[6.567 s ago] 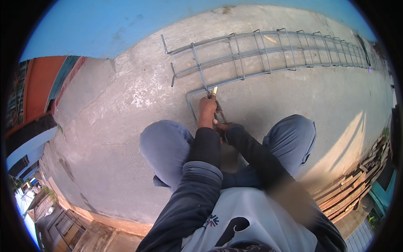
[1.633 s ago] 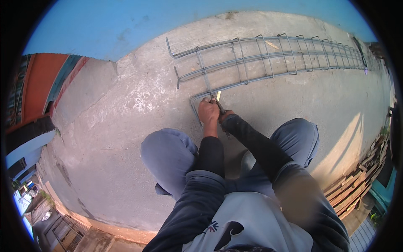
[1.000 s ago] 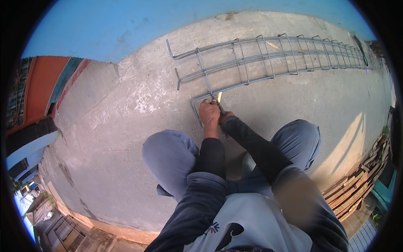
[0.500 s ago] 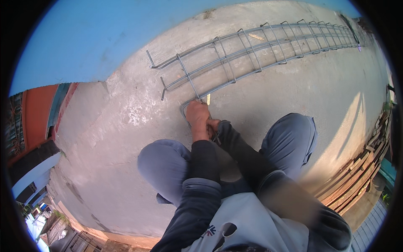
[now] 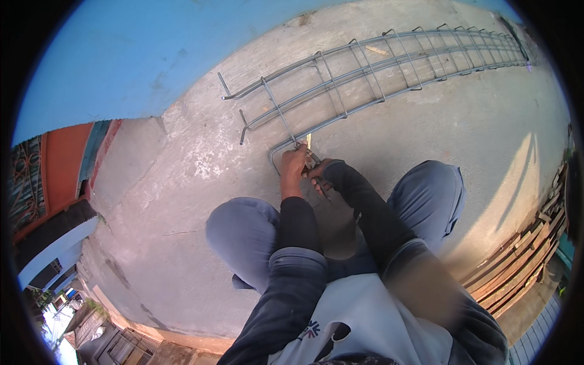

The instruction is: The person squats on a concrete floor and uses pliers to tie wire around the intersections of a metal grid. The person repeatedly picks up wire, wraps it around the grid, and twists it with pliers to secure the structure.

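Note:
A long cage of grey steel rebar [image 5: 365,112] with square stirrups lies on the concrete, running from in front of me to the far right. My left hand [image 5: 294,163] is closed around its near bar, beside the bent bar end and the nearest stirrup [image 5: 278,108]. Just to the right, my right hand [image 5: 319,171] grips dark pliers [image 5: 324,190]; their handles stick out below the fingers. The head of the pliers points at the joint by my left fingers. My hands partly hide that joint, and any tie wire there is too small to make out.
My bent knees [image 5: 243,237] flank my arms on the concrete floor [image 5: 164,261]. A blue wall [image 5: 152,55] stands along the far left. Stacked wooden boards [image 5: 517,261] lie at the right. A small yellowish strip [image 5: 309,141] sits by the near bar.
My right hand has turned and drawn slightly right from the left, so the pliers' handles now show. My left hand stays at the bar. The whole view has shifted a little.

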Demonstrator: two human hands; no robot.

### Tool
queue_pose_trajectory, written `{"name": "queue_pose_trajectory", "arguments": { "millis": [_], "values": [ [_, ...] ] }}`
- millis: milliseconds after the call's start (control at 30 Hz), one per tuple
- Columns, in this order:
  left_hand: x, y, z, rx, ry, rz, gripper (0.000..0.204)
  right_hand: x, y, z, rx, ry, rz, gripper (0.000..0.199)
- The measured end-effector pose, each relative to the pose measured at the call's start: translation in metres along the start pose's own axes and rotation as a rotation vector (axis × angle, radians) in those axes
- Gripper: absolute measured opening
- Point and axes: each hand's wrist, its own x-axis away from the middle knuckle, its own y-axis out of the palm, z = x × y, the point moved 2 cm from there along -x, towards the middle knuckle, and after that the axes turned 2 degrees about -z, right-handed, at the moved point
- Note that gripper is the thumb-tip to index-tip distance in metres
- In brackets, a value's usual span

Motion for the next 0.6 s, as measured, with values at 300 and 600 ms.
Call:
{"name": "queue_pose_trajectory", "arguments": {
  "millis": [300, 600],
  "values": [
    [-0.009, -0.004, -0.004, 0.216, -0.072, -0.029, 0.032, 0.039, 0.039, -0.009, 1.035, -0.282, 0.850, 0.044],
    [-0.033, -0.020, -0.023, 0.131, -0.175, -0.243, 0.070, 0.014, 0.028, 0.003, 0.982, -0.406, 0.891, 0.028]
  ]
}}
